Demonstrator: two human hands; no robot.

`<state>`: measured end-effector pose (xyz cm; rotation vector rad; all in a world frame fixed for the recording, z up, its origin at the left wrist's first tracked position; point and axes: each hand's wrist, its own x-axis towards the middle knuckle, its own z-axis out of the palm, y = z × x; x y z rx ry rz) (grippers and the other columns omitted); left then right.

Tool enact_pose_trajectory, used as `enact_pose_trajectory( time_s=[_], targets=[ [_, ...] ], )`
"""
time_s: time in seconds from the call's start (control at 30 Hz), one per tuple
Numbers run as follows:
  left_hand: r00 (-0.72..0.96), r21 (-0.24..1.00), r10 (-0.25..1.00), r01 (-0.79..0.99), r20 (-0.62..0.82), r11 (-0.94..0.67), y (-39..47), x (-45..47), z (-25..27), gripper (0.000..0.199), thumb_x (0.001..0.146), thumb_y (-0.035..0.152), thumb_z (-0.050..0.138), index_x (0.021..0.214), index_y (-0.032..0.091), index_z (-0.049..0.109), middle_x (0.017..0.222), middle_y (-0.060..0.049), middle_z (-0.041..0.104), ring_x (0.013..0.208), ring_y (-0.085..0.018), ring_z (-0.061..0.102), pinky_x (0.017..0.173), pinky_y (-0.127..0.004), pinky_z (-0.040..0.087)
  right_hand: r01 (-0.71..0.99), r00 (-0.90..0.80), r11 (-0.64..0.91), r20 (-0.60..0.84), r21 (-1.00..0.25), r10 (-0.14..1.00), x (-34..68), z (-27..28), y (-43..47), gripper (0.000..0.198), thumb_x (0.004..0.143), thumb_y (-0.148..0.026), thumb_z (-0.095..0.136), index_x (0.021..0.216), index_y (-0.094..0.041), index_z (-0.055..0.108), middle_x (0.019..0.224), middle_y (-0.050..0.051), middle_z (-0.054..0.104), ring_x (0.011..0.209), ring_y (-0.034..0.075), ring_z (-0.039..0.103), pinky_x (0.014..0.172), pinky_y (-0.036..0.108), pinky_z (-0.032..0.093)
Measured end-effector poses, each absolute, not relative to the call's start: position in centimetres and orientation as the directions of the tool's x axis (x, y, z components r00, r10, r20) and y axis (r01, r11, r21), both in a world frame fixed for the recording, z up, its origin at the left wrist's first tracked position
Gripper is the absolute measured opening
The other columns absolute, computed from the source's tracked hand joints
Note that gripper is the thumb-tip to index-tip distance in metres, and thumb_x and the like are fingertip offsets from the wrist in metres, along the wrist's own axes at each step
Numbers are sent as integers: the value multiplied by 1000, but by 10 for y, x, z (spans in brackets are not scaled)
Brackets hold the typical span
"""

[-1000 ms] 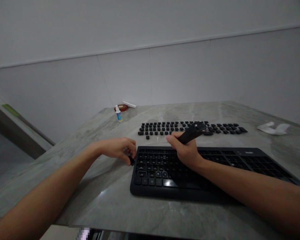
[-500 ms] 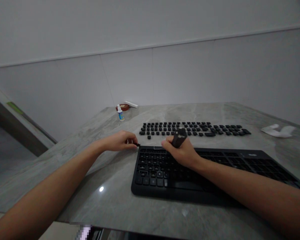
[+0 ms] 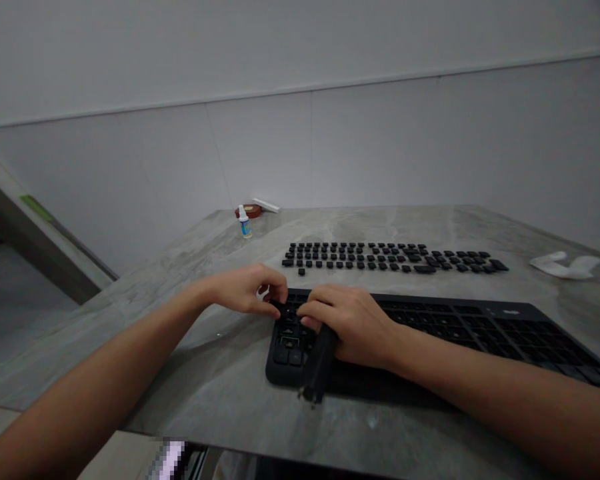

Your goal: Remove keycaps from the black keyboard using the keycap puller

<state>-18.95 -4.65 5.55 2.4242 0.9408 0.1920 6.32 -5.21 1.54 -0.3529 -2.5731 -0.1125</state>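
Note:
A black keyboard (image 3: 410,383) lies in front of me, many of its keys bare of caps. My left hand (image 3: 257,290) reaches over its far left corner, thumb and fingers pinched around a small black piece that looks like a keycap, mostly hidden. In my right hand (image 3: 353,323) is a black keycap puller (image 3: 320,363), tilted so the end with metal prongs points down toward me. The right fingertips are close beside the left ones, above the left keys. Beyond the keyboard, loose black keycaps (image 3: 360,264) are laid out in rows.
At the back left stand a small white and blue bottle (image 3: 245,225), a reddish-brown round item (image 3: 253,211) and a white strip (image 3: 267,205). Crumpled white tissue (image 3: 565,265) lies at the right. The grey marbled table (image 3: 200,387) meets a wall behind.
My right hand has turned and moved left and nearer, swinging the puller's pronged end from up to down. My left hand has shifted slightly right, onto the keyboard's corner.

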Motion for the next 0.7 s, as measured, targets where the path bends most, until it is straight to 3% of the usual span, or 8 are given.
enact_pose_trajectory(
  time_s=[0.13, 0.2, 0.53, 0.7],
  targets=[
    [746, 538, 662, 588, -71, -604, -46, -191, 54, 16, 80, 25, 73, 89, 14, 64, 77, 0, 64, 66, -10, 55, 62, -20, 44, 237, -886, 940, 451, 245, 106, 56, 17, -66, 17, 92, -14, 50, 95, -15, 66, 86, 6, 64, 71, 18, 54, 60, 31, 33],
    [753, 539, 653, 583, -78, -608, -46, -191, 54, 15, 79, 24, 73, 89, 15, 65, 77, 0, 64, 66, -10, 54, 62, -20, 44, 234, -895, 935, 435, 266, 100, 51, 17, -74, 18, 93, -14, 48, 90, -15, 66, 82, 5, 63, 67, 18, 54, 58, 32, 32],
    [756, 569, 647, 578, -101, -585, -42, -191, 52, 14, 78, 21, 75, 89, 16, 68, 77, 2, 66, 67, -10, 55, 64, -20, 44, 485, -801, 873, 379, -44, 464, 45, 18, -72, 9, 83, -29, 68, 86, -23, 74, 87, 4, 68, 64, 15, 56, 57, 29, 29],
    [754, 599, 650, 567, -101, -565, -42, -191, 51, 12, 78, 22, 75, 87, 16, 70, 76, 1, 66, 68, -10, 56, 64, -19, 44, 494, -849, 869, 211, -8, 485, 39, 26, -77, 13, 84, -21, 63, 86, -20, 76, 87, 6, 69, 65, 16, 59, 54, 30, 27]
  ],
)
